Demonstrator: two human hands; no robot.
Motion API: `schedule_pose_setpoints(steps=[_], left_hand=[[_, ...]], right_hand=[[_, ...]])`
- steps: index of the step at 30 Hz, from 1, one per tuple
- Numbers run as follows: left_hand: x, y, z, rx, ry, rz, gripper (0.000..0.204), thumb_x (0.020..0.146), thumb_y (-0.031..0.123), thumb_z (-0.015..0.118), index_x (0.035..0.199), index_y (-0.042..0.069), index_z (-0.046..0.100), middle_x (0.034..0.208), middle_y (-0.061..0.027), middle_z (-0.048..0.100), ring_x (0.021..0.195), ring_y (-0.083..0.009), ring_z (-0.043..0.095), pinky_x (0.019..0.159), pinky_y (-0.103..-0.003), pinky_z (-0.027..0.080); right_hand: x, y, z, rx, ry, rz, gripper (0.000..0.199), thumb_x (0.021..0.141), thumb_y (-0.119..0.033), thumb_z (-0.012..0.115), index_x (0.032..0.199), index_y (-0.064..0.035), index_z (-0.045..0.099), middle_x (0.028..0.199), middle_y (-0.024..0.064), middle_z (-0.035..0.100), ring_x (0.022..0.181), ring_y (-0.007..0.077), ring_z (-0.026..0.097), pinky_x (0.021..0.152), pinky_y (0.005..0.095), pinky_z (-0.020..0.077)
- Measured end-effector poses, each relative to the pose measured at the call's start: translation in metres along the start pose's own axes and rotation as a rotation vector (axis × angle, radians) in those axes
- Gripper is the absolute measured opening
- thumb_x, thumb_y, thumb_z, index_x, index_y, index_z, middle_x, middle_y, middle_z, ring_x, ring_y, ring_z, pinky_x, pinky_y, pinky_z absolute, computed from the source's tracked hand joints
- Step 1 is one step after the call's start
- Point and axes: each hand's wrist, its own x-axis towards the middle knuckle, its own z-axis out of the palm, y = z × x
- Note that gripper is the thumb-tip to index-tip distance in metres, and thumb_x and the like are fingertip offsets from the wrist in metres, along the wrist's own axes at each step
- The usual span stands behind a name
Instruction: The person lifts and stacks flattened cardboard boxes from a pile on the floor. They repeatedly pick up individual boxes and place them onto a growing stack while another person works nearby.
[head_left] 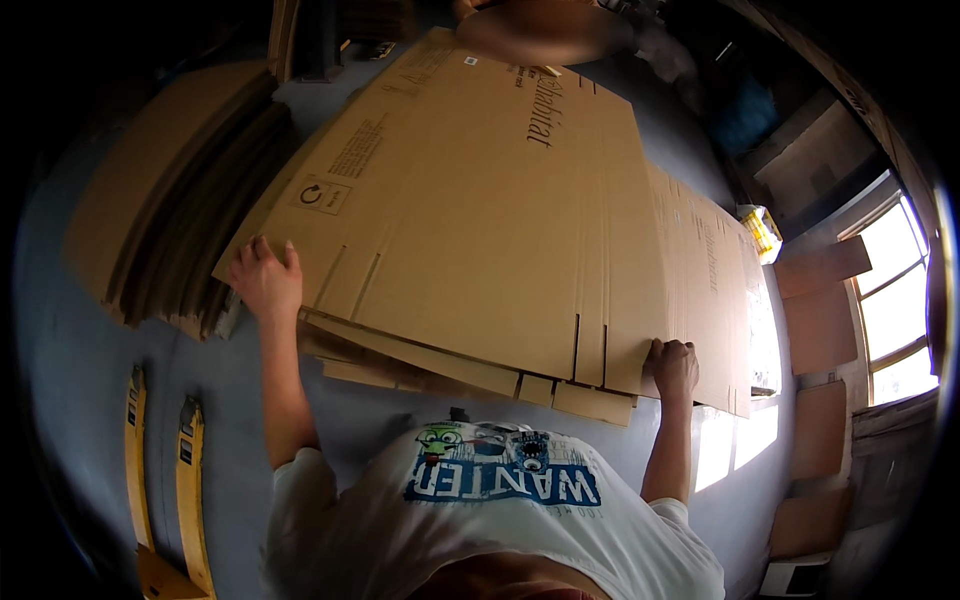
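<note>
Both your hands grip the large flattened cardboard sheet (480, 200): your left hand (265, 280) clasps its near-left corner, your right hand (675, 368) pinches its near edge.

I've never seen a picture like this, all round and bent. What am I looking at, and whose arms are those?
There is no machine here. A person wears a wide fisheye camera on the head, looking down, so straight edges curve. The arms are the person's own. The left hand and right hand each grip the near edge of a large flat cardboard sheet, a folded-down box. It lies on more flattened boxes. Another cardboard stack sits to the left on the grey floor.
</note>
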Motion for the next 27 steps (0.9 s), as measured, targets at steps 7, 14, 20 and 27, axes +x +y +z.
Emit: schedule_pose_setpoints(steps=[7, 14, 20, 27], left_hand=[[0.024, -0.014, 0.002, -0.166, -0.171, -0.034, 0.038, 0.085, 0.034, 0.057, 0.102, 0.001, 0.063, 0.103, -0.0161, 0.06, 0.096, -0.033, 0.056, 0.08, -0.044, 0.047], [0.066, -0.055, 0.02, -0.537, -0.423, -0.009, 0.033, 0.086, 0.032, 0.057, 0.084, 0.0, 0.059, 0.076, -0.0171, 0.061, 0.076, -0.0328, 0.061, 0.067, -0.04, 0.047], [0.069, -0.03, 0.019, -0.084, -0.358, 0.026, 0.031, 0.088, 0.032, 0.053, 0.09, 0.002, 0.057, 0.09, -0.0165, 0.061, 0.083, -0.035, 0.062, 0.07, -0.044, 0.05], [0.045, -0.012, 0.023, 0.007, -0.236, 0.003, 0.027, 0.09, 0.029, 0.049, 0.092, 0.003, 0.057, 0.094, -0.0151, 0.058, 0.087, -0.0331, 0.061, 0.069, -0.045, 0.052]], right_hand=[[0.027, 0.048, -0.011, 0.591, -0.166, 0.098, 0.042, 0.077, -0.035, 0.069, 0.078, 0.0063, 0.061, 0.068, 0.0118, 0.062, 0.062, 0.018, 0.059, 0.057, 0.0312, 0.0475], [0.031, 0.06, 0.005, 1.319, -0.525, 0.246, 0.029, 0.085, -0.023, 0.065, 0.096, 0.003, 0.055, 0.076, 0.0054, 0.06, 0.061, 0.0097, 0.056, 0.053, 0.0235, 0.0451], [0.023, 0.061, 0.027, 1.331, -0.435, 0.218, 0.02, 0.088, -0.015, 0.061, 0.096, 0.0021, 0.056, 0.079, 0.0067, 0.063, 0.065, 0.0103, 0.058, 0.057, 0.0228, 0.0471], [0.016, 0.061, 0.033, 1.36, -0.375, 0.205, 0.022, 0.088, -0.015, 0.06, 0.1, 0.0034, 0.056, 0.085, 0.0073, 0.063, 0.074, 0.011, 0.06, 0.064, 0.0228, 0.049]])
